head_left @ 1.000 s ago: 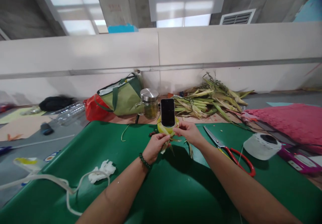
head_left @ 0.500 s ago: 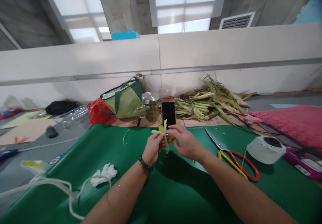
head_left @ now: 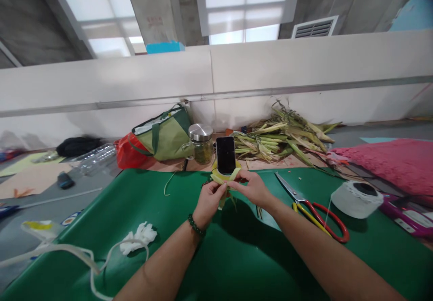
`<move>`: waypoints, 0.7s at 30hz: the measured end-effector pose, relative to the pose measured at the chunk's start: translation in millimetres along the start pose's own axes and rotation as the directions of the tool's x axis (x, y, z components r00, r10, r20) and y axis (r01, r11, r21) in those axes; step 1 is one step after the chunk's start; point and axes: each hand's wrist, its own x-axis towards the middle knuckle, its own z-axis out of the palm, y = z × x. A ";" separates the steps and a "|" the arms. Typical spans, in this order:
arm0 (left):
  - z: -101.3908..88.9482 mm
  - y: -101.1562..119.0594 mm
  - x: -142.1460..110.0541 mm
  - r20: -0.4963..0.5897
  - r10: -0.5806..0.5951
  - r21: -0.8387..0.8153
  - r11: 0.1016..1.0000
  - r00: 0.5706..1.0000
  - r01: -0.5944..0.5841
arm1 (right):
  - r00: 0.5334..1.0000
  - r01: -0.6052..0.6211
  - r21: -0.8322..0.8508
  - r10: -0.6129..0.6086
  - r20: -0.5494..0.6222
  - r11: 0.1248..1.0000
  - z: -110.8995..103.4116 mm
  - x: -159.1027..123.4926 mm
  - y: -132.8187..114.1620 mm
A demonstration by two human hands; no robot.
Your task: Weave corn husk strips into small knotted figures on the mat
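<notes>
The left hand (head_left: 208, 202) has its thumb and fingertips pinched together, with no gap showing, on pale green leaf strips (head_left: 233, 174); the thumb and forefinger of the right hand (head_left: 255, 189) close on the same strips from the other side, the two hands almost meeting. The strips cross and fan out between the fingertips, above the green mat (head_left: 162, 265), near the middle of its far edge; their lower ends hang beneath the hands. A dark beaded bracelet (head_left: 195, 225) circles the left wrist. Just behind the strips, a phone (head_left: 226, 155) stands upright by that far edge, something yellow around its foot. Scissors (head_left: 299, 198) lie right of the right hand, blades toward the far edge, and beyond them a white spool (head_left: 356, 199) sits near the mat's right edge. Crumpled white tissue (head_left: 139, 238) and a pale cord (head_left: 84, 251) lie toward the left edge. Past the far edge stand a lidded glass jar (head_left: 202, 150), a green bag (head_left: 165, 139) and a heap of leaves (head_left: 280, 134).
</notes>
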 end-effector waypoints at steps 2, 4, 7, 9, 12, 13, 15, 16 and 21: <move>1.4 0.5 -0.8 0.029 -0.022 -0.049 0.999 0.999 0.024 | 0.999 0.038 0.017 -0.038 -0.023 0.999 4.3 -1.6 1.5; 2.7 1.8 -1.6 0.070 -0.062 -0.135 0.988 0.996 0.071 | 0.997 0.068 0.006 -0.068 -0.043 0.998 4.7 -1.8 3.0; 2.8 4.9 -2.6 0.089 -0.129 -0.273 0.951 0.988 0.148 | 0.991 0.128 0.005 -0.128 -0.050 0.992 -1.1 0.2 2.6; 2.3 6.8 -3.1 0.099 -0.207 -0.351 0.908 0.973 0.229 | 0.983 0.183 0.053 -0.182 -0.016 0.982 -6.2 1.9 0.9; 2.7 7.3 -3.8 0.143 -0.264 -0.347 0.889 0.954 0.298 | 0.970 0.222 0.117 -0.231 0.073 0.968 -10.5 3.2 -0.2; 3.3 6.7 -3.9 0.157 -0.256 -0.311 0.904 0.954 0.294 | 0.966 0.224 0.120 -0.237 0.103 0.967 -10.6 3.3 0.3; 4.9 5.1 -4.0 0.166 -0.237 -0.235 0.933 0.957 0.272 | 0.958 0.236 0.098 -0.248 0.141 0.967 -9.4 3.2 2.3; 5.7 4.4 -4.0 0.161 -0.231 -0.215 0.941 0.960 0.263 | 0.959 0.239 0.079 -0.248 0.136 0.968 -8.4 3.1 3.6; 6.2 5.0 -3.8 0.074 -0.183 -0.297 0.935 0.980 0.196 | 0.999 0.015 0.099 -0.010 -0.052 0.995 -4.2 4.2 8.3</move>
